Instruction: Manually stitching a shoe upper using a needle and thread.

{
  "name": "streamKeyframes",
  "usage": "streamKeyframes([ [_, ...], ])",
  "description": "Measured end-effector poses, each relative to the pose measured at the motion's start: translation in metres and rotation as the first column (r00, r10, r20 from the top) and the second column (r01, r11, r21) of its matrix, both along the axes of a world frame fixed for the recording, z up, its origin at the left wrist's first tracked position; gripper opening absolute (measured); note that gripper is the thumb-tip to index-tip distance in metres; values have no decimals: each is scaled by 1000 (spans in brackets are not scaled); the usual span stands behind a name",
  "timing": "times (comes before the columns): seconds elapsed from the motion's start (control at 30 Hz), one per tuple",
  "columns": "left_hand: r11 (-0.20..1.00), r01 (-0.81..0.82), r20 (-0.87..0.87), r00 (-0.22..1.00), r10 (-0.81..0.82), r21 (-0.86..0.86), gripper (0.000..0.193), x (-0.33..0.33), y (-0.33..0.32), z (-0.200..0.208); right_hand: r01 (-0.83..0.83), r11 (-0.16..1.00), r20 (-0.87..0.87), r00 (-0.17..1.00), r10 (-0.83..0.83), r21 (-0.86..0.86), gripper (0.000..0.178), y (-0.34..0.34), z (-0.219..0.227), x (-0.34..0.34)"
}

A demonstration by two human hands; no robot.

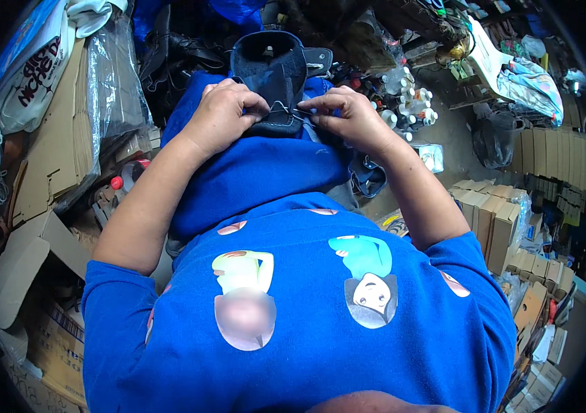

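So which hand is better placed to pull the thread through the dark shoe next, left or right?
Probably the right hand: its fingers pinch at the end of the pale thread beside the dark shoe. The left hand lies over the shoe's edge, steadying it on the blue lap.

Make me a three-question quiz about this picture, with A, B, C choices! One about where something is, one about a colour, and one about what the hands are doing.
1. Where does the dark shoe rest?
A. on the person's lap
B. on a shelf
C. inside a box

2. What colour is the person's shirt?
A. red
B. blue
C. yellow

3. What are the left hand and right hand doing?
A. hanging free
B. both pinching at the shoe's edge
C. holding a cup

Answers:
1 A, the shoe sits on the blue-covered lap.
2 B, the sleeves and front are blue.
3 B, both hands' fingertips meet at the shoe, with thin thread between them.
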State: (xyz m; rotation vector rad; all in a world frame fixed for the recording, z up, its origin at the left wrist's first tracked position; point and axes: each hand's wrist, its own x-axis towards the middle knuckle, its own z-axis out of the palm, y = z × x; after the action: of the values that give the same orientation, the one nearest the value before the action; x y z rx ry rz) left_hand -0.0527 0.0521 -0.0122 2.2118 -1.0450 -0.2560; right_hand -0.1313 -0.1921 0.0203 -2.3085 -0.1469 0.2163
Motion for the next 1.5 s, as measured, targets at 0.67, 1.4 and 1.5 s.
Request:
streamKeyframes([
  [0.67, 994, 16, -151, 988, -33, -111, 13, 14, -3, -7, -81, 978, -223, 967, 124, 191, 27, -17, -14, 18],
  [1.4, 995, 72, -129, 988, -81, -74, 16, 26, -19, -15, -17, 938, -404, 900, 165, 345, 28, -21, -16, 31],
  [1.5, 995, 95, -68, 993, -94, 13, 12, 16, -11, -11, -94, 968, -247, 957, 152, 233, 28, -20, -18, 21],
])
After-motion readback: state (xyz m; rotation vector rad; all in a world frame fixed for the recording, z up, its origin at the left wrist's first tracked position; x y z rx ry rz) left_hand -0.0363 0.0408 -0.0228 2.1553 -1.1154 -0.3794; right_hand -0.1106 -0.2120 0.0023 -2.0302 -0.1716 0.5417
